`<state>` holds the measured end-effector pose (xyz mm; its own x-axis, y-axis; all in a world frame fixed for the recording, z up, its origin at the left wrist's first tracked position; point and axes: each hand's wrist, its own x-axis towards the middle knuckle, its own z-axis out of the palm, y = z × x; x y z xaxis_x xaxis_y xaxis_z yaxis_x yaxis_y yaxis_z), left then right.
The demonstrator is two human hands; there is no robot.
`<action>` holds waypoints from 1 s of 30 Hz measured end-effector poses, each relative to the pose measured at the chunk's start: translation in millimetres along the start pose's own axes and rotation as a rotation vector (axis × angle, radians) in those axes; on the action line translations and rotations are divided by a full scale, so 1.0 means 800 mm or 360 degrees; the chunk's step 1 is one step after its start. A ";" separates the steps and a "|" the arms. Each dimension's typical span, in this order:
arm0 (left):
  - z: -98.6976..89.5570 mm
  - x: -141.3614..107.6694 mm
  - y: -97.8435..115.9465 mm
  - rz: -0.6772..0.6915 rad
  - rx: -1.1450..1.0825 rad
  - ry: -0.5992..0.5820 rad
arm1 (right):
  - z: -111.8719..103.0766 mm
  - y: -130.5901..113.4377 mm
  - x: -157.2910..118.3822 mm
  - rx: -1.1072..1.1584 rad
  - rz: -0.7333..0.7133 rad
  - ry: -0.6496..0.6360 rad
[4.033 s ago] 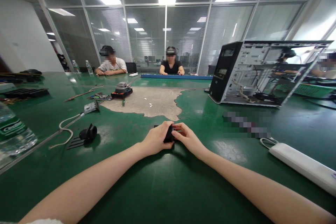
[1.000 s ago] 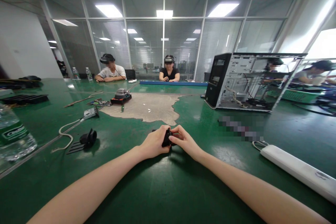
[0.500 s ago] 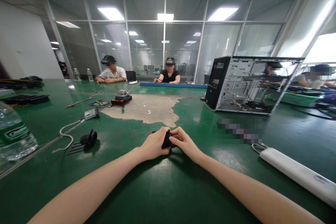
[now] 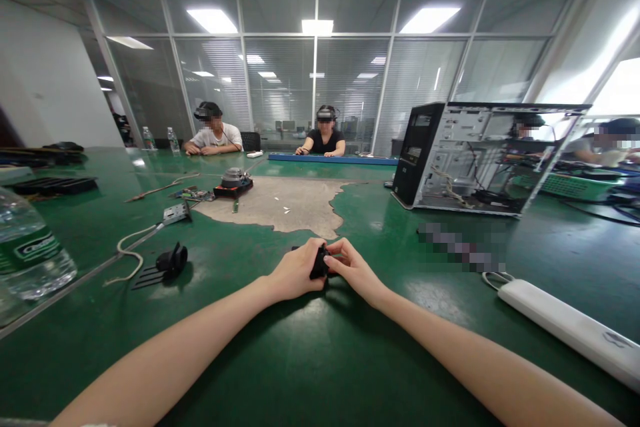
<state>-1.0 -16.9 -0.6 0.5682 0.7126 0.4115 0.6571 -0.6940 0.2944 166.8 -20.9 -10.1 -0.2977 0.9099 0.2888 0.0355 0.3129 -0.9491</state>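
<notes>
Just in front of the bare patch, a small black part is held between my two hands above the green table. My left hand is wrapped round it from the left, thumb on the near side. My right hand pinches its right side with thumb and fingertips. The part's exact shape is mostly hidden by my fingers. Further left on the table lies another black part with long prongs.
An open computer case stands at the right behind a white power strip. A water bottle is at the left edge. A metal connector with cable and a red-black device lie left. Two people sit opposite.
The view has shifted slightly. Both hands keep their hold on the black part, with hardly any change in finger position.
</notes>
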 end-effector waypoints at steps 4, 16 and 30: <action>0.000 0.000 -0.001 0.0015 -0.0014 0.0007 | -0.001 0.000 0.000 -0.0019 0.0018 -0.0023; 0.000 0.000 -0.001 0.0000 -0.0011 0.0000 | 0.000 0.002 0.001 -0.0025 0.0010 -0.0011; 0.000 0.001 0.000 -0.0012 -0.0004 -0.0012 | 0.000 -0.001 0.000 -0.0036 0.0002 -0.0005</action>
<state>-0.7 -16.1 -0.3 0.5672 0.7185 0.4025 0.6600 -0.6889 0.2997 166.8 -21.3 -9.6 -0.3004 0.9095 0.2874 0.0574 0.3180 -0.9463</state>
